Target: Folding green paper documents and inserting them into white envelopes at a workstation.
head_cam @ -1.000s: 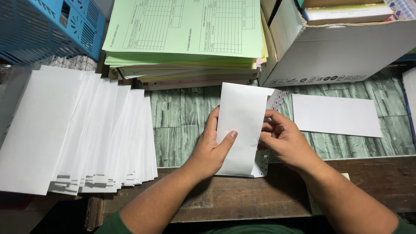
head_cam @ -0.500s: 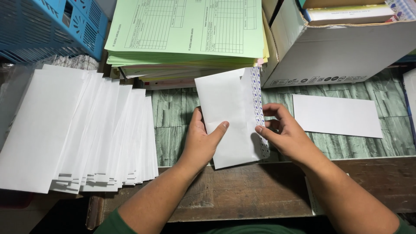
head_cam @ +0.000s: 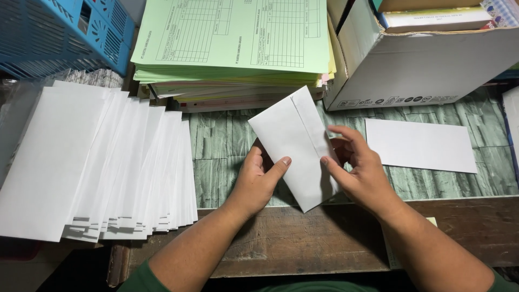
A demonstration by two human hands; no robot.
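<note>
Head view: left hand (head_cam: 258, 181) and right hand (head_cam: 361, 172) both grip one white envelope (head_cam: 296, 141) above the counter (head_cam: 227, 146), tilted.

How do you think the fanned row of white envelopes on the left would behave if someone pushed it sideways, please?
The fanned envelopes would probably slide and shear apart rather than move as one, since they only overlap loosely. Each looks thin and light, so likely floppy if lifted singly, like the envelope held between the left hand and right hand.
</note>
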